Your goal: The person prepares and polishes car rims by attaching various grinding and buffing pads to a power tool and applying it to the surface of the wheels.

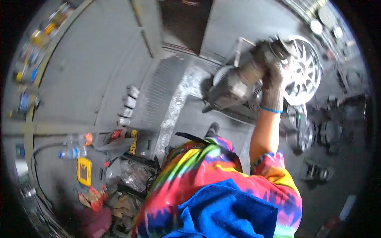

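Note:
My right hand [272,92], in a grey knit work glove with a blue cuff, reaches forward at the right. It is closed against a bulky, dirty grey machine part [234,90], with a blocky lower end and a darker rounded upper end; motion blur hides its exact kind. Part of my fingers is hidden behind it. Just beyond the glove stands a silver multi-spoke wheel rim [304,71]; I cannot tell whether the hand touches it. My left hand does not show.
More wheels and round metal parts [303,137] line the right side. Small wrapped blocks [129,104] sit on the left surface, with bottles [73,152], a yellow frame-shaped item [84,171] and plastic bags [137,172] nearer me. A doorway [186,25] opens at the far side.

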A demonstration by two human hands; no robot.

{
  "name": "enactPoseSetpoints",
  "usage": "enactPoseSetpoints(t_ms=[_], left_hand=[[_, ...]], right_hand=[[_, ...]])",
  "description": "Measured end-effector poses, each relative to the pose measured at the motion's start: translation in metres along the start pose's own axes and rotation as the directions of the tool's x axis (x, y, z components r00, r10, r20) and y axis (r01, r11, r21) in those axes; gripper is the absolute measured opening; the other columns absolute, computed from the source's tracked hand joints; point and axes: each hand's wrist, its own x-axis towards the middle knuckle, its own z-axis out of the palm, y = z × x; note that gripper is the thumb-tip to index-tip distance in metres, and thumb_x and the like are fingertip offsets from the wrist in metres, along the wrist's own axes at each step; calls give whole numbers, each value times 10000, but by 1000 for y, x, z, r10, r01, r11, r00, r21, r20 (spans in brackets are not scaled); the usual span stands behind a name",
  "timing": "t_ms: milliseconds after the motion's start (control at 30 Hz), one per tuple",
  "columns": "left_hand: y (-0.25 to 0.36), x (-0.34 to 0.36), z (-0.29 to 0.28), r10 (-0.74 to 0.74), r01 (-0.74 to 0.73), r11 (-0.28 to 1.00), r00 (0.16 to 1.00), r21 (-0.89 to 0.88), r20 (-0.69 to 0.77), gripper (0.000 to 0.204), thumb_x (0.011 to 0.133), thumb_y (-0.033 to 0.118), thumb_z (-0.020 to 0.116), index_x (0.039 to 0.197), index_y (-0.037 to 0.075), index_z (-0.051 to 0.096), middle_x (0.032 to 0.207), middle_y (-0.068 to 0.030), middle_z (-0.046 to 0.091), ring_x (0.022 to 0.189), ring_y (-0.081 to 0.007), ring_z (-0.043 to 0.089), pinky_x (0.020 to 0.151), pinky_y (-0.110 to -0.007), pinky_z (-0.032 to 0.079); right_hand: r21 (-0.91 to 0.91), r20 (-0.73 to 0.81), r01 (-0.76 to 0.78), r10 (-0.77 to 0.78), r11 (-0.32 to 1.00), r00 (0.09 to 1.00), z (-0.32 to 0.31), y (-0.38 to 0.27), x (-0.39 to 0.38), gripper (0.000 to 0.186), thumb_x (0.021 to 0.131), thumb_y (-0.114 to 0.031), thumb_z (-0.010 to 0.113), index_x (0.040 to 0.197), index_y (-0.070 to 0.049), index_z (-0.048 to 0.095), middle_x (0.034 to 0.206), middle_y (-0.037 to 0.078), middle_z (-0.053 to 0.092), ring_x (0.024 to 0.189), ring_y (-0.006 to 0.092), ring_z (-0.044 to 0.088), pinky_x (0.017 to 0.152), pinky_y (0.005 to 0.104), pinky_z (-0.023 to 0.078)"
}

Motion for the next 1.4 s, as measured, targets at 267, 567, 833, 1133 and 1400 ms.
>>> enactPoseSetpoints(t_ms=[267, 567, 833, 1133, 1400], left_hand=[[200, -112, 136, -67, 501, 778, 665, -378, 744, 312, 938, 146, 523, 1214, 6, 560, 1177, -113, 578, 795, -101, 553, 586, -231, 458], [403, -198, 236, 408, 719, 584, 141, -377, 902, 198, 930, 98, 510, 1068, -14, 596, 1084, -80, 588, 514, -21, 429, 426, -168, 342], [544, -233, 323, 661, 688, 642, -275, -337, 698, 212, 909, 95, 534, 1067, -13, 624, 854, -57, 630, 488, 1, 410, 436, -170, 305], [665, -291, 373, 852, 763, 504, -363, -405, 378, 155, 903, 117, 609, 1040, 45, 613, 721, 11, 601, 436, -11, 400, 378, -189, 290], [753, -388, 428, 902, 894, 412, -372, -178, 220, 137, 876, 79, 613, 977, -13, 626, 927, -43, 646, 851, -116, 589, 796, -247, 478]], right_hand=[[-249, 73, -99, 120, 964, 990, -76, -8, 58, 650, 668, -62, 719, 1270, -24, 478, 1130, 112, 596, 975, 220, 614, 889, 362, 511], [-398, 224, 30, 65, 917, 972, -124, 28, 129, 665, 525, -230, 867, 1093, -24, 590, 1016, 95, 646, 962, 192, 614, 893, 323, 473], [-519, 129, -128, 226, 845, 965, -161, 74, 143, 739, 479, -268, 886, 1106, -39, 568, 1023, 96, 629, 959, 200, 603, 892, 335, 472], [-451, 159, -222, 323, 864, 933, -182, 77, 157, 690, 533, -224, 851, 1135, -40, 569, 1053, 84, 630, 963, 167, 606, 895, 329, 476], [-494, 344, -184, 385, 850, 856, -183, 57, 166, 637, 556, -272, 839, 1084, -31, 578, 1024, 150, 623, 944, 275, 626, 844, 358, 491]])
